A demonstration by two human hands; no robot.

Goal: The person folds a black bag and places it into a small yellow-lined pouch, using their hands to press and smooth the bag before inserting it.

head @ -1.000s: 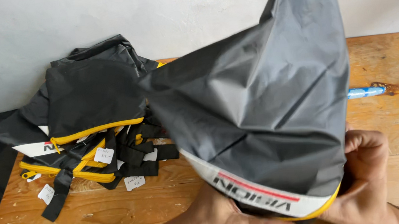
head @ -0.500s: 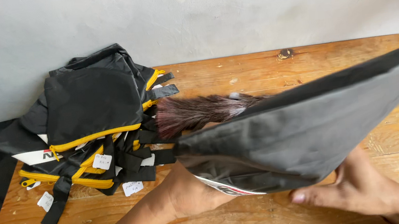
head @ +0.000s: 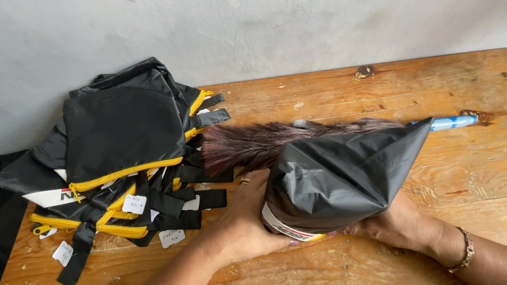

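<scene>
Right now one dark grey bag [head: 346, 176] lies bunched on the wooden counter [head: 337, 95], at its near edge, between two hands. Left hand [head: 247, 223] presses its banded end with fingers curled around it; right hand [head: 396, 225] grips the underside, fingers hidden. Pressing evenly from both ends should keep the fabric flat. Behind lies one feather duster [head: 254, 145]; left, one pile of black-and-yellow bags [head: 121, 151], its number unclear.
</scene>
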